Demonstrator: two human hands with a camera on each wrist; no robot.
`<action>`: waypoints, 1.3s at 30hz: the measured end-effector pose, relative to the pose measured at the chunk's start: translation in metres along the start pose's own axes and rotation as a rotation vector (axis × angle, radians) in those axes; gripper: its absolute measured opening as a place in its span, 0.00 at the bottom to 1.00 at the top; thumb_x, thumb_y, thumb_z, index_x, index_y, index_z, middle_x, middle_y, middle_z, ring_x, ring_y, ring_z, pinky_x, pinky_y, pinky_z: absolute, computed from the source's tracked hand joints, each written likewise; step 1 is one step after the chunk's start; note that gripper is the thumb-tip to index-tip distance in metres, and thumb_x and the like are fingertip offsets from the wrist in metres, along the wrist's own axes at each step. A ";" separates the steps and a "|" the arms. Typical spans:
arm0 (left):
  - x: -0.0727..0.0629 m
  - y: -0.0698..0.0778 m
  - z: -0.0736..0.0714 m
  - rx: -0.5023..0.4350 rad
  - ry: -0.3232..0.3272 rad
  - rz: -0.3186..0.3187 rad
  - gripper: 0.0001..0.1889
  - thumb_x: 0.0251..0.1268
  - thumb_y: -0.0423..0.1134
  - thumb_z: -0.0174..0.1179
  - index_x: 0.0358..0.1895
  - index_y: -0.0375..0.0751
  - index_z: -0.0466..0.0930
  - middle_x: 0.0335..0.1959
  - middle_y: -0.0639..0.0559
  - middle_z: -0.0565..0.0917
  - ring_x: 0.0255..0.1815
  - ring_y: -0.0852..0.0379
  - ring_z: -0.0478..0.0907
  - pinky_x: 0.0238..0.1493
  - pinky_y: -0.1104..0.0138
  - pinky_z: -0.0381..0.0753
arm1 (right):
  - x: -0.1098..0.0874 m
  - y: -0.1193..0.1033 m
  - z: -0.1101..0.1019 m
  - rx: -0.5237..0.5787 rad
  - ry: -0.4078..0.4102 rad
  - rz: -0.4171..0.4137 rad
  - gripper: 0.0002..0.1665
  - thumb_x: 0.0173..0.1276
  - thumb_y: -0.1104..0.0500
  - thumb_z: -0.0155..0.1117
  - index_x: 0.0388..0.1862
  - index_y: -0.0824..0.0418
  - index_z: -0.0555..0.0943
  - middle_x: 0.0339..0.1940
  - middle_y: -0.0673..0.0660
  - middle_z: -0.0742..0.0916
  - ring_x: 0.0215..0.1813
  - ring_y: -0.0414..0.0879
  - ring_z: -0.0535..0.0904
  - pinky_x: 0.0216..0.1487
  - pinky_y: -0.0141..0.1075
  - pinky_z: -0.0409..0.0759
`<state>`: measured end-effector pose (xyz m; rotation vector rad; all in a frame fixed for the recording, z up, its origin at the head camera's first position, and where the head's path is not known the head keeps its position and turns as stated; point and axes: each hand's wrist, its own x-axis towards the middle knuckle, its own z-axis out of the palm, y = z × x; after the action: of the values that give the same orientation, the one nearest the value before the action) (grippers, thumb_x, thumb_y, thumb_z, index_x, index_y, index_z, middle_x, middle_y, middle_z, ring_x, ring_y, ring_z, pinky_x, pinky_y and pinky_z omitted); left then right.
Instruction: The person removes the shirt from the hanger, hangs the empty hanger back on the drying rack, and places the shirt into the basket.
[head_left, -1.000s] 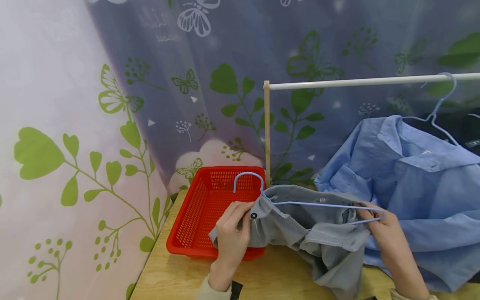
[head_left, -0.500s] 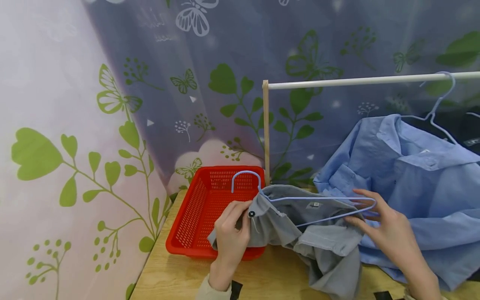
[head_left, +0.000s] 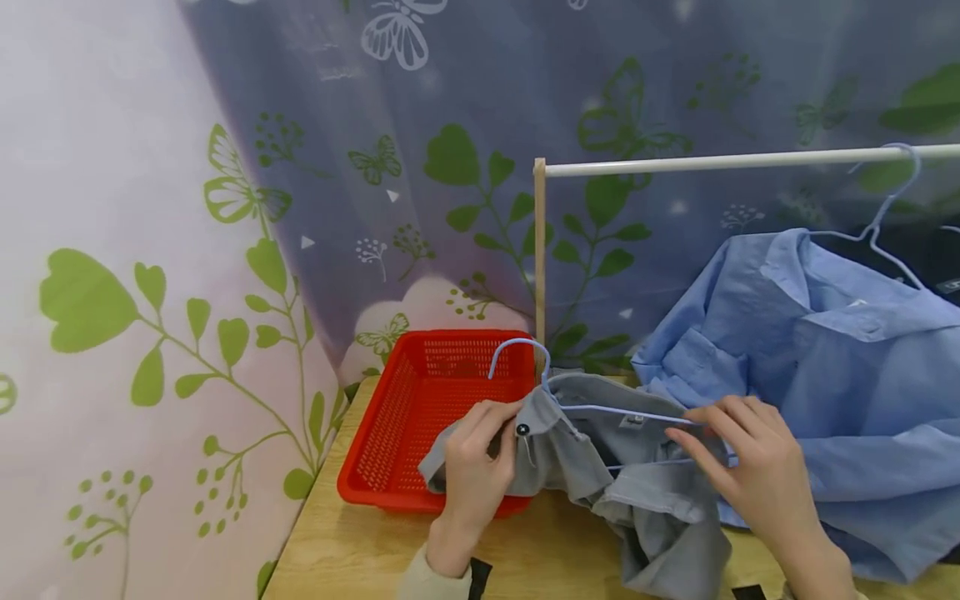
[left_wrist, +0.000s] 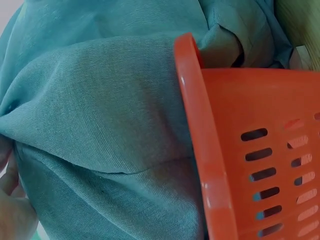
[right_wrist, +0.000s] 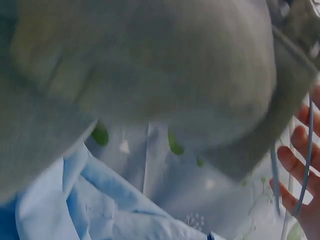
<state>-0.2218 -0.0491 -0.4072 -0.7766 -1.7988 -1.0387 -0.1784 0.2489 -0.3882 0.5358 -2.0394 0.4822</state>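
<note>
My left hand (head_left: pixel 480 467) pinches the waistband of the grey trousers (head_left: pixel 562 467) beside a black button. Inside the open waistband lies a pale blue clothes hanger (head_left: pixel 600 408), its hook rising at the left. Thumb and fingers of my right hand (head_left: pixel 757 467) hold the hanger's right end, which they partly hide. In the right wrist view, two hanger wires cross in front of my right fingers (right_wrist: pixel 300 160), and blurred grey cloth fills the top. The left wrist view is mostly trouser cloth (left_wrist: pixel 120 105), with a bit of my left hand (left_wrist: pixel 12 210) at the edge.
A red plastic basket (head_left: pixel 367 458) stands on the wooden table (head_left: pixel 322 542), under the trousers' left edge. A rack with a white rail (head_left: pixel 697 163) and wooden post (head_left: pixel 539 258) rises behind. At the right, a light blue shirt (head_left: pixel 765 333) hangs on another hanger (head_left: pixel 888 208).
My right hand loosened and spread around the hanger's right end, then moved left along it with the fingers closing in. My left hand keeps its pinch on the waistband.
</note>
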 end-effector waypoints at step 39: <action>0.006 -0.013 -0.014 0.095 -0.046 0.041 0.07 0.62 0.33 0.71 0.43 0.45 0.89 0.36 0.54 0.88 0.35 0.58 0.82 0.40 0.71 0.83 | 0.005 0.017 -0.074 -0.117 0.246 0.222 0.49 0.71 0.27 0.54 0.23 0.75 0.81 0.20 0.46 0.74 0.37 0.20 0.58 0.41 0.23 0.55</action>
<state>-0.2295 -0.0667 -0.4019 -0.7817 -1.8500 -0.9081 -0.1385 0.3017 -0.3498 0.1704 -1.8829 0.5288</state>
